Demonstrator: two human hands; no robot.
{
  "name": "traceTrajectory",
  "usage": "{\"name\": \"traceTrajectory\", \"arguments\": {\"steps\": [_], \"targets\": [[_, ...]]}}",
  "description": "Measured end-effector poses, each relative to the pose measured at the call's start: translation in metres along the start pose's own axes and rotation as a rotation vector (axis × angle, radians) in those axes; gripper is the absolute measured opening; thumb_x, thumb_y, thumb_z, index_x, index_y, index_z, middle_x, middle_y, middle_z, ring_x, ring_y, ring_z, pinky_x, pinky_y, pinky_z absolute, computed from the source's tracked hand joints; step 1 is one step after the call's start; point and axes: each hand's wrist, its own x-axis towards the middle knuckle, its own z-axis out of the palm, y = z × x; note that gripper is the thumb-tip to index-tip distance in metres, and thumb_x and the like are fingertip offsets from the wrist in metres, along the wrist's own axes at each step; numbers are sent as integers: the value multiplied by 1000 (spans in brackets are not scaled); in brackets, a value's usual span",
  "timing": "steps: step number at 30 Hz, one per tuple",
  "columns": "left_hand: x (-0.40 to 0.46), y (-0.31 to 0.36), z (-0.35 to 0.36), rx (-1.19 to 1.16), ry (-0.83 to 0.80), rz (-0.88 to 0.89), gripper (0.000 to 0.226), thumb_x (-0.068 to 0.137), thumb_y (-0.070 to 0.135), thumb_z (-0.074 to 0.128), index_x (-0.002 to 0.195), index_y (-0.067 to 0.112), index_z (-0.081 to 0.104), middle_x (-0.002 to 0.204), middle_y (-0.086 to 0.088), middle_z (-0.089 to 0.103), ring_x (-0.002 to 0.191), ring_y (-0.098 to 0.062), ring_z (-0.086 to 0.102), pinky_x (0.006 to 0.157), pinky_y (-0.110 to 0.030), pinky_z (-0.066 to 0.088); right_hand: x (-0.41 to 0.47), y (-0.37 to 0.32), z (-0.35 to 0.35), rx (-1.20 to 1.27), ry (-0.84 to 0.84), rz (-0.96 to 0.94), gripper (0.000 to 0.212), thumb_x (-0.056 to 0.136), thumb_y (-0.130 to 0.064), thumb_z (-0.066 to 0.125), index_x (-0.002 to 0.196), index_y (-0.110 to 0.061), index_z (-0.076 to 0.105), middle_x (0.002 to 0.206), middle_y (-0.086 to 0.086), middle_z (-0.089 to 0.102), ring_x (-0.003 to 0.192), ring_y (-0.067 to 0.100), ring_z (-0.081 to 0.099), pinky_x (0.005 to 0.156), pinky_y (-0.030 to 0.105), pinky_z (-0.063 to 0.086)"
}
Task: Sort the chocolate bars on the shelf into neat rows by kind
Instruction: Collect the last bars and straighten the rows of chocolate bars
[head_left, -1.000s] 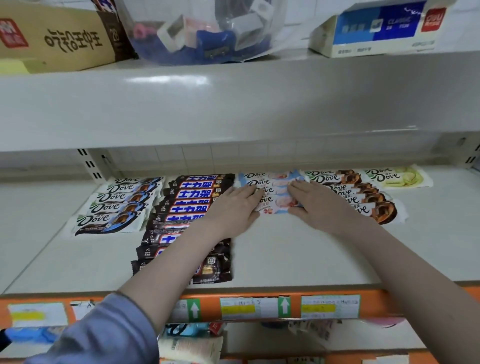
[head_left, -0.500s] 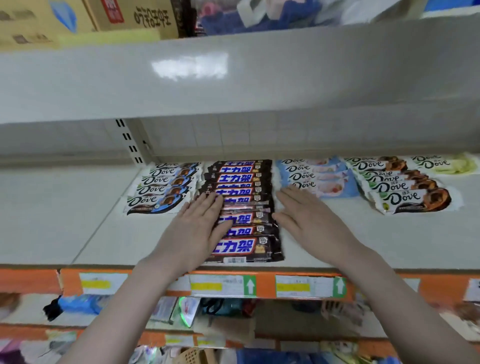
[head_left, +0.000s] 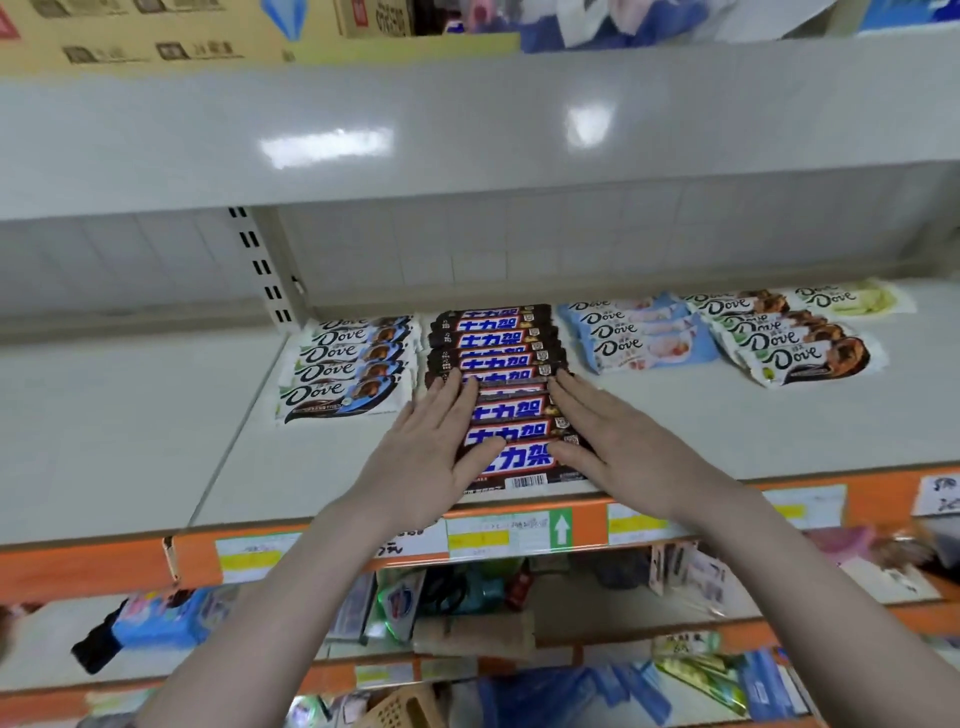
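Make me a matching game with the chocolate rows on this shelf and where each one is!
Things:
1. dark brown bars with blue lettering
2. light blue Dove bars
3. single pale green Dove bar
4. left hand

Places:
A. far right, at the back of the shelf
B. pressed flat against the left side of the dark brown row
C. between the two hands
D. just right of the dark brown row

Pairs: 1-C, 2-D, 3-A, 4-B
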Motion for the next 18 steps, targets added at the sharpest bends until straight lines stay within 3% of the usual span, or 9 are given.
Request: {"name": "traceTrajectory", "arguments": {"steps": [9,15,18], "targets": [[-1,1,-3,3,9,-11,72,86,67,22,149,34,5,158,5,-10,146,-13,-7,115,-35,-7,1,-1,-4,47,-9,47,74,86,-62,30,146,-26,8,157,-5,-1,142,9,5,111,21,6],[-1,5,-9,66,-17,-28,85,78,72,14,150,29,3,159,6,-7,145,-10,-8,116,-37,-7,0,2,-7,46,-47,21,86,74,-73,19,146,-29,-1,156,-9,-6,140,2,-3,108,17,-1],[0,7,-11,83,-2,-43,82,83,71,20,150,25,7,159,5,0,145,-9,-4,116,-35,-5,2,3,-8,43,-34,7,85,75,-71,16,146,-27,0,156,-8,-4,140,1,-3,107,16,-2]]}}
